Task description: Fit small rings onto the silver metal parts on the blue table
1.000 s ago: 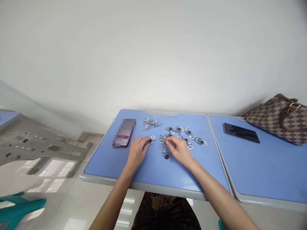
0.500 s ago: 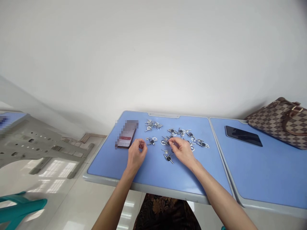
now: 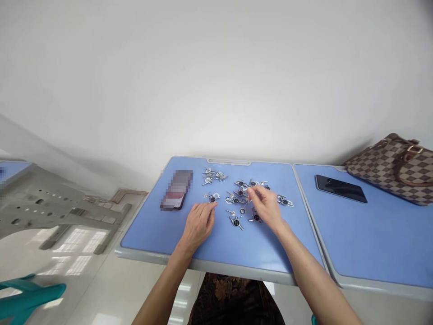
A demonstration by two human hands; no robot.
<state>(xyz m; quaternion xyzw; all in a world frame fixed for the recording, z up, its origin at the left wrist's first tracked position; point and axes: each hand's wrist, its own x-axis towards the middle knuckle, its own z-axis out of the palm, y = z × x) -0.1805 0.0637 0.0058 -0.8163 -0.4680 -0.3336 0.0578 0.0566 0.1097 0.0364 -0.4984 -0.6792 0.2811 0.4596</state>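
Observation:
My left hand (image 3: 200, 222) rests palm down on the blue desk (image 3: 162, 237), fingers stretched forward. Its fingertips are just below a small metal piece with a black round centre (image 3: 212, 198); whether they touch it I cannot tell. Over the right-hand cluster, my right hand (image 3: 265, 205) pinches thumb and forefinger together; anything between them is too small to make out. Beneath and around it lie several similar metal pieces with black centres (image 3: 236, 222), some with rings and loops. A small dark ring (image 3: 242, 211) and a slim silver piece (image 3: 231, 213) lie between the hands.
Plain silver metal pieces (image 3: 208, 180) form a pile near the desk's back. A phone with a lit screen (image 3: 176, 194) lies at the left. On the adjoining desk (image 3: 379, 243) are a dark phone (image 3: 341, 188) and a checkered handbag (image 3: 389, 164). A wall (image 3: 216, 90) stands behind.
My left hand has gone from a curled pinch to lying flatter, its fingers stretched to the right. My right hand has shifted right, uncovering a dark ring and metal pieces.

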